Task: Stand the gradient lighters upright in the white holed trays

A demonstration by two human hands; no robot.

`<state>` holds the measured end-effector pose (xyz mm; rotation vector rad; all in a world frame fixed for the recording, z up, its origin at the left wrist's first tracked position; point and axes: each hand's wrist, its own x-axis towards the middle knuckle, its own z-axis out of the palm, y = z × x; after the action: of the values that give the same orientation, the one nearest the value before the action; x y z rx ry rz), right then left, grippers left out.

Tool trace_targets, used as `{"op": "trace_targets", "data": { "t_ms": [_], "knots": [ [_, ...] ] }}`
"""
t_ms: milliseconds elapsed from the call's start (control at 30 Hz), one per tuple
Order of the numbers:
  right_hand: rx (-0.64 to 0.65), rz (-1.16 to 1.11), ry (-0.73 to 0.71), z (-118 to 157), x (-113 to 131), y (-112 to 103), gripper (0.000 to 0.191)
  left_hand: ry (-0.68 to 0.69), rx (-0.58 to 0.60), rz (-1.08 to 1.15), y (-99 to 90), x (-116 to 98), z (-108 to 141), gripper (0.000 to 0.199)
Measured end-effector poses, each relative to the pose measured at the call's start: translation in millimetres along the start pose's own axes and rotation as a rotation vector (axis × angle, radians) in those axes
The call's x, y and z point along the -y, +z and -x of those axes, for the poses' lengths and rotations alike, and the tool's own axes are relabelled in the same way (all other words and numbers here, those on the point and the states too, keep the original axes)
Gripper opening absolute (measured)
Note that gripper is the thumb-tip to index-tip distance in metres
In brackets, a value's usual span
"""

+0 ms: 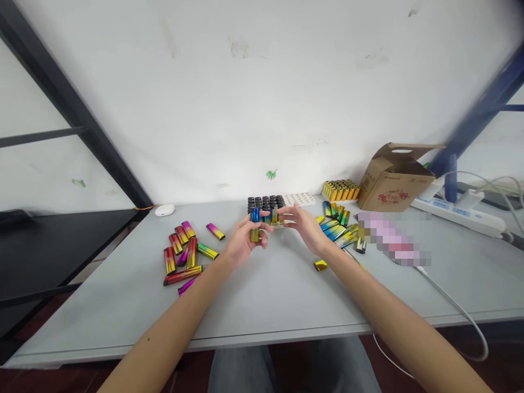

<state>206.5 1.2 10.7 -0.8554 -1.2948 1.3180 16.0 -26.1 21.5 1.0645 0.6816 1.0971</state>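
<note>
Above the table (282,305), the left hand (240,241) curls round a shiny casing (255,215); the right hand (305,226) extends half curled, grip unclear

On the gray tabletop (278,295), to the left: loose red-yellow and purple-yellow lighters (192,253). Along the back: a white rounded case (165,210), a white holed tray (302,198), a block of upright yellow lighters (341,191), an open cardboard box (385,188), a white power strip (460,214). To the right: loose blue, green and yellow lighters (337,233).
</note>
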Motion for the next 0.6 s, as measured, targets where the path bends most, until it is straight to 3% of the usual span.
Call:
{"op": "trace_targets", "data": {
  "t_ms": [133, 233, 367, 600],
  "knots": [
    [-0.02, 0.005, 0.023, -0.5, -1.3, 1.6, 0.05, -0.092, 0.002, 0.173, -1.4, -3.9, -0.7, 0.019],
    [-0.003, 0.008, 0.018, 0.0, -2.3, 2.5, 0.051, -0.145, -0.003, 0.218, 0.7, -6.5, -1.0, 0.037],
    [0.005, 0.018, 0.019, 0.8, -4.2, 3.2, 0.051, -0.145, -0.008, 0.181, 3.3, -7.5, -1.8, 0.043],
    [0.001, -0.003, 0.023, 0.4, -5.5, 3.7, 0.05, -0.198, -0.075, 0.008, 5.5, -3.5, -3.5, 0.034]
  ]
}}
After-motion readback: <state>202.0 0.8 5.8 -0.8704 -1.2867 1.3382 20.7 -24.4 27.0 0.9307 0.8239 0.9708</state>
